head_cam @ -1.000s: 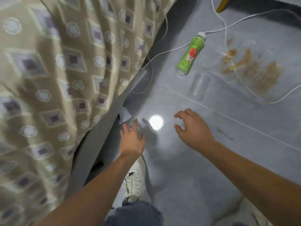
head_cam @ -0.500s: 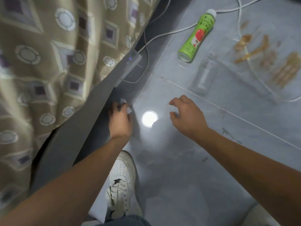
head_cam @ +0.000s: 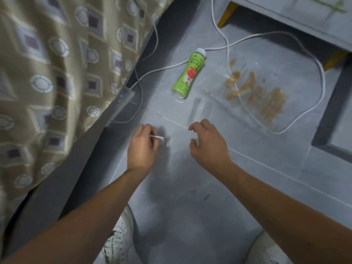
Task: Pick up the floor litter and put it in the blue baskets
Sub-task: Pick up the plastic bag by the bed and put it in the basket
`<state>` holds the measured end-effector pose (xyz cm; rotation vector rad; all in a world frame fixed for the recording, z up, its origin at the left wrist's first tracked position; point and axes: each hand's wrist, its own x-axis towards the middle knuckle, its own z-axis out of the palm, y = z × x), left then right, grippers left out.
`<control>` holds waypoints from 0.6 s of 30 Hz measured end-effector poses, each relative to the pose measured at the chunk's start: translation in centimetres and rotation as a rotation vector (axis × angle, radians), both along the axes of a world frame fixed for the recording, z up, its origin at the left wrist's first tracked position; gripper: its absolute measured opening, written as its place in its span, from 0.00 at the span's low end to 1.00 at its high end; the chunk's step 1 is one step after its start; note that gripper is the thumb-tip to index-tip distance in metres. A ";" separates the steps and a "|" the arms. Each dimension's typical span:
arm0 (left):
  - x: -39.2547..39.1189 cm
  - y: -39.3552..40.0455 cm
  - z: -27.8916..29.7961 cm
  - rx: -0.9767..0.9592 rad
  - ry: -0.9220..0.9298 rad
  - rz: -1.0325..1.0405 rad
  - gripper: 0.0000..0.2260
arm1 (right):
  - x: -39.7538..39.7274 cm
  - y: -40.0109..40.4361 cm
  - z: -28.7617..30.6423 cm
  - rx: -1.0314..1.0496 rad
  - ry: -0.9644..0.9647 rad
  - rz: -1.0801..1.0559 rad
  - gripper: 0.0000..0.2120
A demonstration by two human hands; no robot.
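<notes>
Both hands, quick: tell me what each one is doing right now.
Left hand: closed, pinching a small white scrap in its fingers.
Right hand: open, fingers loosely curled above the floor, holding nothing.

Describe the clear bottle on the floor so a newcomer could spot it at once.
Start at the patterned bedcover, then move right across the grey floor to the green apple-label bottle. Just beyond its base lies the clear bottle: unlabelled and nearly invisible against the tile, unlike its bright green neighbour.
</notes>
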<state>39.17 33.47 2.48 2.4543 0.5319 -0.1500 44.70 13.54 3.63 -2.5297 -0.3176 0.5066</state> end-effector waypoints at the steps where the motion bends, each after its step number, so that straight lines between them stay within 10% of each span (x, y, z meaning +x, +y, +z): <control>1: 0.7 -1.0 0.9 -0.045 -0.018 -0.022 0.06 | 0.2 -0.4 0.9 0.019 0.008 -0.013 0.16; 11: 5.2 -10.8 13.5 -0.208 -0.053 -0.332 0.06 | -1.0 -7.9 11.4 0.141 0.047 -0.309 0.22; 18: 8.2 -16.0 11.0 -0.211 0.121 -0.348 0.05 | 3.6 -18.1 5.7 -0.068 0.123 -0.502 0.21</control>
